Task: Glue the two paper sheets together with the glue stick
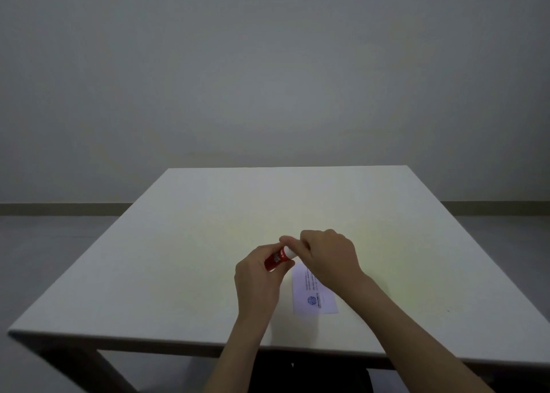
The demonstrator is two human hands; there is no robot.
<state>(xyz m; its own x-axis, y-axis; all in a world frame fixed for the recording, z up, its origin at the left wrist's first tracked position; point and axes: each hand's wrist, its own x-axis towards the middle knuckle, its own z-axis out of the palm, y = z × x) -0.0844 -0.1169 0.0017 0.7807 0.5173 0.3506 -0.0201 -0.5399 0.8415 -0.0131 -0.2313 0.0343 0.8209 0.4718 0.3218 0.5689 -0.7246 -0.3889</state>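
A red glue stick (275, 259) with a white end is held above the table, tilted up to the right. My left hand (258, 279) grips its red body. My right hand (329, 254) has its fingers closed around the white end (289, 252). A white paper sheet (312, 296) with printed text and a blue round logo lies flat on the table under my right wrist, partly hidden by it. I see only one sheet; a second one is not distinguishable.
The white table (178, 258) runs from the near edge to a far edge at mid-frame. A plain grey wall and grey floor lie beyond it. Dark table legs show below the near edge.
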